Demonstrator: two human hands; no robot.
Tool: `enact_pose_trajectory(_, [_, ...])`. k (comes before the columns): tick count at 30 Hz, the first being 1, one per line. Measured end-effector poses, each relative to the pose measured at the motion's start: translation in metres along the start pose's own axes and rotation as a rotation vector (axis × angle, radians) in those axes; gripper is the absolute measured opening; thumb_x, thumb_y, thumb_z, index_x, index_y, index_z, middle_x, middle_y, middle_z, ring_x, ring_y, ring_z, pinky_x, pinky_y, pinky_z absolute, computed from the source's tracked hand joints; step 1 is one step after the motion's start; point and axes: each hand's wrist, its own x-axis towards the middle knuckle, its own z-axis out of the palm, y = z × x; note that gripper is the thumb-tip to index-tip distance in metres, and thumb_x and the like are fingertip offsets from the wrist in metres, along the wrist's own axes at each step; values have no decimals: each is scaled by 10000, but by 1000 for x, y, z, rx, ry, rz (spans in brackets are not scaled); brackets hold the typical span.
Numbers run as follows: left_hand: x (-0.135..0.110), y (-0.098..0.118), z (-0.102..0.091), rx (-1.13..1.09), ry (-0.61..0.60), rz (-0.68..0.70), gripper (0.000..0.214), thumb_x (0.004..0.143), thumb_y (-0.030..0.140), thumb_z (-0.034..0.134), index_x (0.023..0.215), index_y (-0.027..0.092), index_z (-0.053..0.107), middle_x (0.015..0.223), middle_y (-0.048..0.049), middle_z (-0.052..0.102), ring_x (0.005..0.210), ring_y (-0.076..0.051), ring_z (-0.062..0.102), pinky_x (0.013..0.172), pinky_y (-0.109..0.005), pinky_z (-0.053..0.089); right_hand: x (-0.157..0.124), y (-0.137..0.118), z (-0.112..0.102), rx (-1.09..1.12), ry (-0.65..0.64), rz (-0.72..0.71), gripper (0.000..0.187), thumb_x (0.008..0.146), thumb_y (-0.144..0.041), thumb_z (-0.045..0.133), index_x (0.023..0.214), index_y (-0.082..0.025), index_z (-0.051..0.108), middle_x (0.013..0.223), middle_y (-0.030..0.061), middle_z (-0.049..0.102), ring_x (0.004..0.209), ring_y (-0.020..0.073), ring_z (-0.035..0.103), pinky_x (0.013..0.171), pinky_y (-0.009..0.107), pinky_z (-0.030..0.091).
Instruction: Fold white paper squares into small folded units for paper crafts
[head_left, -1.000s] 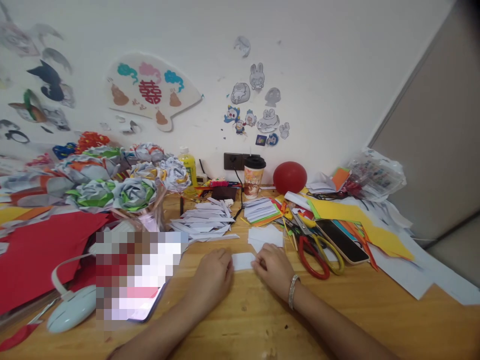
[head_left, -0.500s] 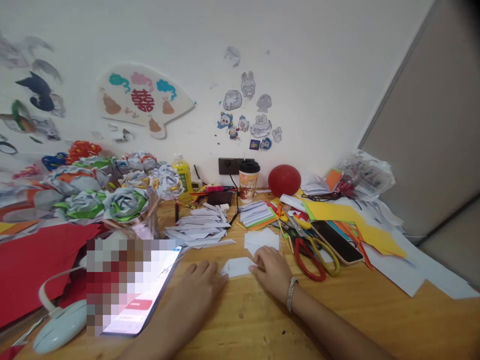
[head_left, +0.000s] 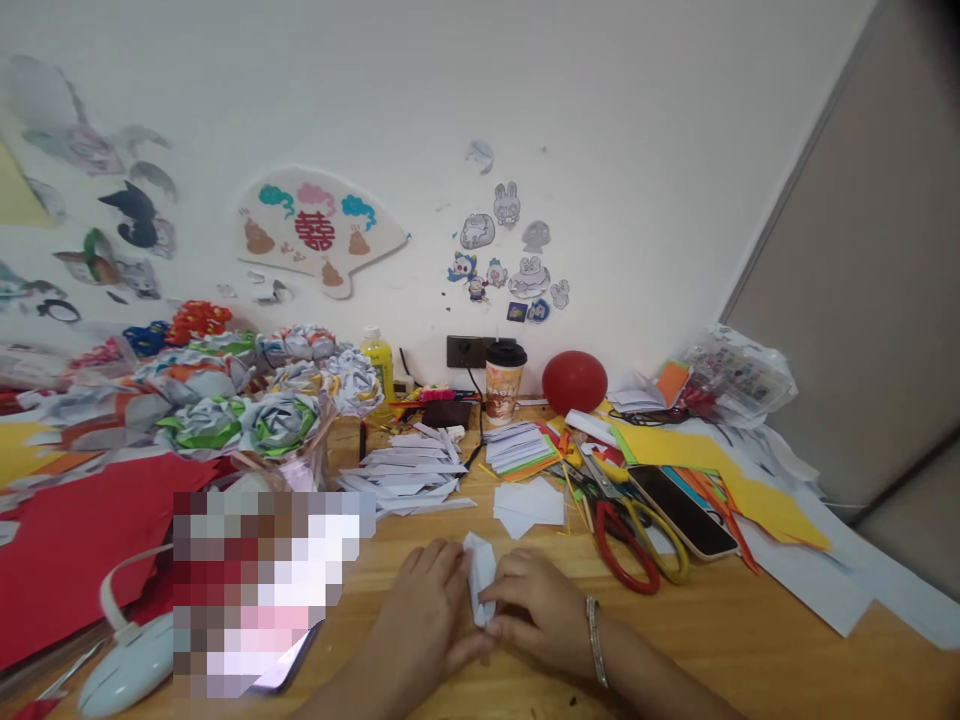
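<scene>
A small folded piece of white paper (head_left: 480, 570) stands lengthwise between my hands, just above the wooden table. My left hand (head_left: 424, 610) holds its left edge, fingers curled together and thumb reaching below the lower end. On the other side my right hand (head_left: 540, 608), with a bracelet at the wrist, pinches the lower right part between thumb and fingers. Beyond them lie several loose white paper sheets (head_left: 529, 503). A heap of folded white paper strips (head_left: 409, 462) sits farther back on the left.
Scissors with red and yellow handles (head_left: 634, 545) and a dark phone (head_left: 686, 510) lie to the right. A lit phone (head_left: 289, 660), partly blurred out, and a white mouse-shaped device (head_left: 127, 665) are at left. A lidded cup (head_left: 504, 385) and red balloon (head_left: 574, 382) stand behind.
The folded paper has turned from lying crosswise to pointing away from me. Both hands have closed in on it from the sides. The view has tilted up and shifted left slightly.
</scene>
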Motion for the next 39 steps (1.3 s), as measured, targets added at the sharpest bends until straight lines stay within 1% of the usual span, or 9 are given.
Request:
enact_pose_trajectory(4, [0, 2, 4, -53, -2, 18, 527, 715, 330, 682, 1193, 164, 535, 1186, -134, 556, 1078, -298, 486, 917, -448, 404, 1, 4, -4, 147, 128, 35, 205, 846, -160, 494, 991, -203, 632, 872, 42, 632, 837, 164, 549, 758, 279, 420])
enact_pose_trajectory(9, [0, -4, -14, -135, -39, 171, 383, 807, 164, 568, 1186, 207, 533, 1168, -66, 579, 1075, -220, 502, 940, -359, 403, 1, 20, -14, -33, 150, 26, 372, 776, -36, 468, 1090, -197, 587, 1110, 73, 592, 995, 197, 489, 879, 344, 392])
enact_pose_trajectory(15, [0, -10, -20, -61, 15, 161, 228, 868, 86, 435, 975, 180, 614, 945, -44, 641, 880, -176, 570, 804, -290, 461, 1, 25, -15, -324, 71, 6, 133, 807, -133, 556, 902, -167, 643, 822, 57, 636, 804, 193, 502, 732, 324, 397])
enact_pose_trajectory(19, [1, -5, -13, 47, -26, 107, 286, 868, 44, 375, 803, 147, 634, 843, -59, 651, 788, -187, 584, 733, -299, 474, 0, 25, -12, -473, 93, -74, 102, 844, -169, 542, 826, -179, 642, 742, 47, 615, 742, 178, 488, 684, 311, 363])
enact_pose_trajectory(23, [-11, 5, 2, 134, -78, 60, 307, 804, 13, 407, 971, 130, 637, 985, -99, 661, 889, -220, 605, 803, -331, 474, -3, 30, -9, -488, 147, -121, 129, 855, -169, 536, 759, -178, 622, 720, 39, 603, 734, 171, 486, 656, 294, 347])
enact_pose_trajectory(25, [-19, 7, 14, 214, -86, 107, 448, 753, 10, 438, 1174, 106, 555, 1201, -165, 577, 1089, -295, 539, 861, -389, 462, -5, 33, -7, -494, 162, -139, 137, 852, -154, 539, 740, -179, 614, 723, 36, 602, 734, 169, 482, 648, 290, 342])
enact_pose_trajectory(28, [-25, 5, 29, 217, -103, 121, 518, 757, 62, 467, 1274, 91, 471, 1279, -200, 504, 1173, -337, 477, 876, -420, 466, -5, 34, -7, -486, 161, -159, 149, 857, -134, 529, 740, -182, 608, 740, 37, 602, 737, 165, 482, 648, 289, 338])
enact_pose_trajectory(35, [-21, 3, 29, 235, -127, 120, 348, 857, 150, 468, 1182, 54, 546, 1276, -220, 499, 1208, -339, 438, 918, -443, 429, -8, 14, -18, -477, -17, -106, 101, 787, -226, 610, 853, -151, 626, 823, 66, 603, 790, 201, 499, 699, 325, 380])
enact_pose_trajectory(39, [-14, 3, 14, 191, -19, 132, 195, 855, 71, 478, 963, 132, 629, 1058, -113, 642, 1014, -255, 564, 869, -367, 434, -10, 18, -12, -498, 27, -98, 70, 820, -203, 573, 840, -159, 624, 792, 61, 603, 730, 188, 500, 645, 311, 362])
